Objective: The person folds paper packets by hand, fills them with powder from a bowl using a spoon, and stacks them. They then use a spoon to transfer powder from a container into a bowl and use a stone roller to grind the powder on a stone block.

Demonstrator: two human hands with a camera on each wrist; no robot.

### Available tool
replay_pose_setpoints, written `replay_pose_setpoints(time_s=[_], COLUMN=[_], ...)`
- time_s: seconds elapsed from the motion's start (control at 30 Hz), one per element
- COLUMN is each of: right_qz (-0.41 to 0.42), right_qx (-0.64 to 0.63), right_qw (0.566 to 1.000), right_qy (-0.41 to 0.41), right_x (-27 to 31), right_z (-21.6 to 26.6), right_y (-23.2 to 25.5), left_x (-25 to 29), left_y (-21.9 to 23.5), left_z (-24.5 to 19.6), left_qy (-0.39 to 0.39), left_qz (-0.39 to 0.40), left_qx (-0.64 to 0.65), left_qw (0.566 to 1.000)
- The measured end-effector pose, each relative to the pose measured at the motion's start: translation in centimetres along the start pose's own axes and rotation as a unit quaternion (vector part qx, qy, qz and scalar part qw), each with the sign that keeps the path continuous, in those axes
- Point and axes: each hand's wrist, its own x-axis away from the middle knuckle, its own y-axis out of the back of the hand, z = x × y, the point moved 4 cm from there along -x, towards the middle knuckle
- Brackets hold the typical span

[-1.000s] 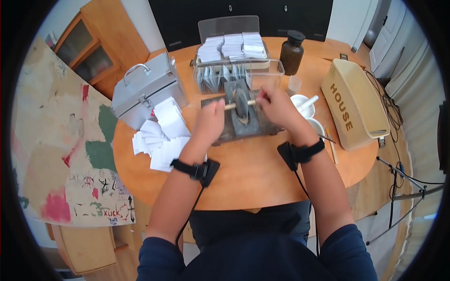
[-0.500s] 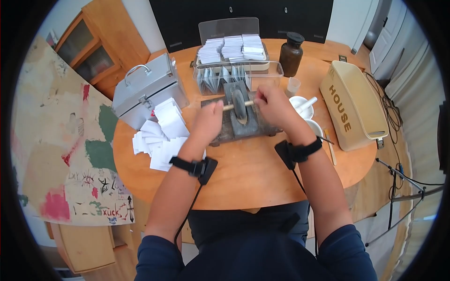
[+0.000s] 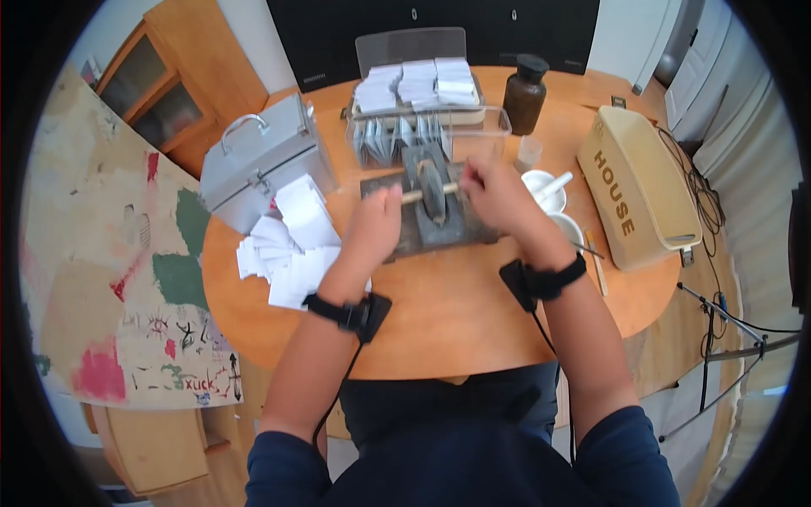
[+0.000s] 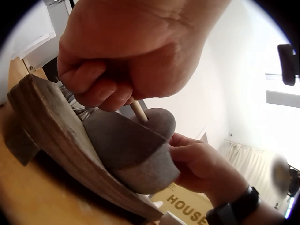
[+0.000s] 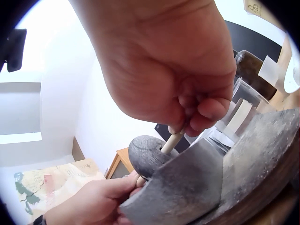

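Both hands' grip curls round a handle [image 3: 411,197] — stone wheel [image 3: 432,193] between

Upper centre — clear bin [image 3: 478,122] holds packets [image 3: 404,138].

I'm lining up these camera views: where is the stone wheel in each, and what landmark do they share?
Head: wheel above and slightly right of centre.
Left wrist: wheel slightly right of centre, partly behind the trough.
Right wrist: wheel left of and below centre.
Shared landmark: the grey trough.
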Motion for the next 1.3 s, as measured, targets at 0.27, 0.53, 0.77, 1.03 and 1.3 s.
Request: replay_pose_setpoints(time_s=[0.27, 0.53, 0.77, 1.03, 1.3], right_qz=[0.022, -0.011, -0.011, -0.004, -0.006], right_qx=[-0.014, 0.022, -0.015, -0.014, -0.043], right_qw=[1.000, 1.000, 0.999, 0.999, 0.999], right_qy=[-0.013, -0.014, -0.036, -0.041, -0.011], right_x=[0.9, -0.2, -0.8, -0.2, 2.3], right_z=[0.3, -0.1, 0.2, 0.6, 0.7], right_y=[0.5, 0.1, -0.1, 0.2, 0.4], left_x=[1.3, -0.3, -1.6, 0.0, 4.2], left_y=[0.4, 0.4, 0.1, -0.1, 0.8], left_z=[-1.0, -1.0, 0.0, 0.1, -3.0], left_qy=[-0.042, -0.028, 0.020, 0.020, 0.011], left_qz=[-0.027, -0.030, -0.003, -0.005, -0.024], left_qx=[-0.018, -0.034, -0.003, -0.006, 0.015], left_qw=[0.999, 0.999, 1.000, 1.000, 1.000])
